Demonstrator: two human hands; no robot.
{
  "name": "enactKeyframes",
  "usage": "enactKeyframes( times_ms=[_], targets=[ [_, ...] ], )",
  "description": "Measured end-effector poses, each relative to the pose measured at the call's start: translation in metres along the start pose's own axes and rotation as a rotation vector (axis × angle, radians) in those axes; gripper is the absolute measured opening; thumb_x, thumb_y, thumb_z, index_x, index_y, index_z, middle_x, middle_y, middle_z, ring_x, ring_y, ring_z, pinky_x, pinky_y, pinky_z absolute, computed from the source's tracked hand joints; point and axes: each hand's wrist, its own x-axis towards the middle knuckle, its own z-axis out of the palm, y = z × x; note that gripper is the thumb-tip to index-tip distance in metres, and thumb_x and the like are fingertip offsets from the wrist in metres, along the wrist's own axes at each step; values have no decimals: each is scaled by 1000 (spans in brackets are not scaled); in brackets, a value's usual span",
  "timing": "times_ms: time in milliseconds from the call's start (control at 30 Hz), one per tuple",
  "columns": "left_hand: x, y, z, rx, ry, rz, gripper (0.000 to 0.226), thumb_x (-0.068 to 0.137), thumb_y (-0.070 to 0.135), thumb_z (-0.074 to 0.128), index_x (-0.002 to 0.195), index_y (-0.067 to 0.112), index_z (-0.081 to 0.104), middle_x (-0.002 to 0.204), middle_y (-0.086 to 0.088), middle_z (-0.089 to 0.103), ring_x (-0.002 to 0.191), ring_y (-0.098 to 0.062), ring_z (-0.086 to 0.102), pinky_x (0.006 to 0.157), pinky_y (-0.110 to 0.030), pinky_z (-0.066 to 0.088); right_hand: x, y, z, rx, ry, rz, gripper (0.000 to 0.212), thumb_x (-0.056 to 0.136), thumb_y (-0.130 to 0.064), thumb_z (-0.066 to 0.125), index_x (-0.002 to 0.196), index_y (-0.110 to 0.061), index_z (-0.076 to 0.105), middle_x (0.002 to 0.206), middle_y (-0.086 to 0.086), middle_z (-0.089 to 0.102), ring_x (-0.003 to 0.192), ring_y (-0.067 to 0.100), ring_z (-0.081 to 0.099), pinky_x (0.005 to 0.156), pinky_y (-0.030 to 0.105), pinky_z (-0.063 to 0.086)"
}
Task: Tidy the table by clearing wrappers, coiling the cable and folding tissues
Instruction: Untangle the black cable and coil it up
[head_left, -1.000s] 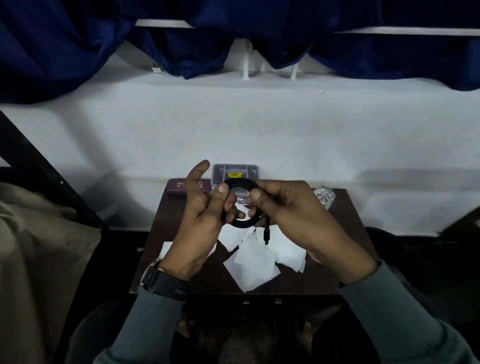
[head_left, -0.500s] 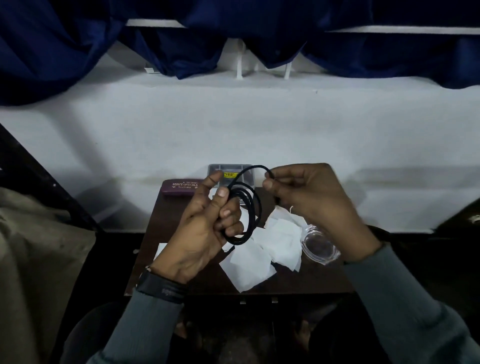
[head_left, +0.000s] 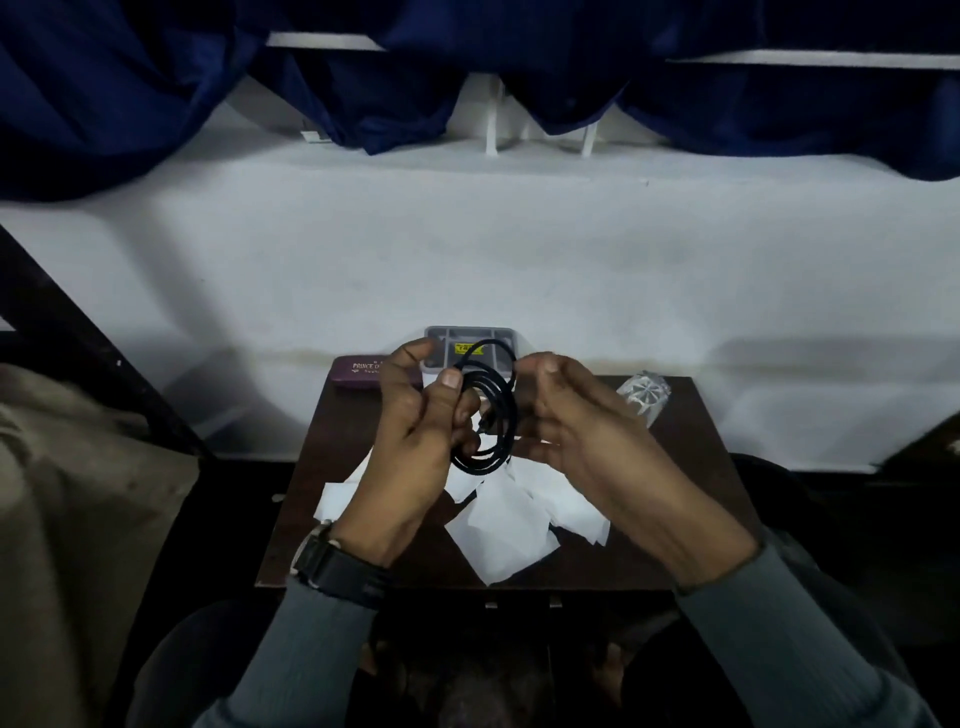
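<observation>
A black cable (head_left: 492, 410) is wound into a coil of several loops and held upright above the small brown table (head_left: 691, 467). My left hand (head_left: 415, 447) pinches the coil's left side between thumb and fingers. My right hand (head_left: 576, 426) grips the coil's right side, fingers curled around the strands. A short plug end hangs inside the coil. White tissues (head_left: 498, 535) lie spread and overlapping on the table under my hands, partly hidden by them.
A maroon case (head_left: 358, 371) and a grey plastic tray (head_left: 470, 338) sit at the table's far edge against the white wall. A crinkled clear wrapper (head_left: 644, 392) lies at the far right corner. Beige cloth lies to the left of the table.
My right hand has come back in to the coil from holding a loose loop out to the side. The last loop now lies against the others.
</observation>
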Motion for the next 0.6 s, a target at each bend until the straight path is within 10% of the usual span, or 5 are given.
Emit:
enactKeyframes(
  times_ms=[267, 600],
  targets=[
    [-2, -3, 1, 10, 37, 8, 24, 107, 9, 44, 116, 31, 45, 83, 17, 71, 79, -1, 68, 76, -23, 56, -9, 17, 12, -412, -9, -410, 40, 92, 5, 64, 121, -23, 60, 94, -9, 71, 93, 13, 69, 92, 30, 54],
    [7, -13, -3, -135, 35, -20, 19, 108, 14, 46, 118, 30, 44, 59, 12, 49, 52, -5, 39, 59, -26, 36, -18, 26, 13, -817, 251, -689, 18, 97, -6, 67, 104, -21, 73, 126, 0, 42, 110, -6, 53, 94, 4, 38]
  ],
)
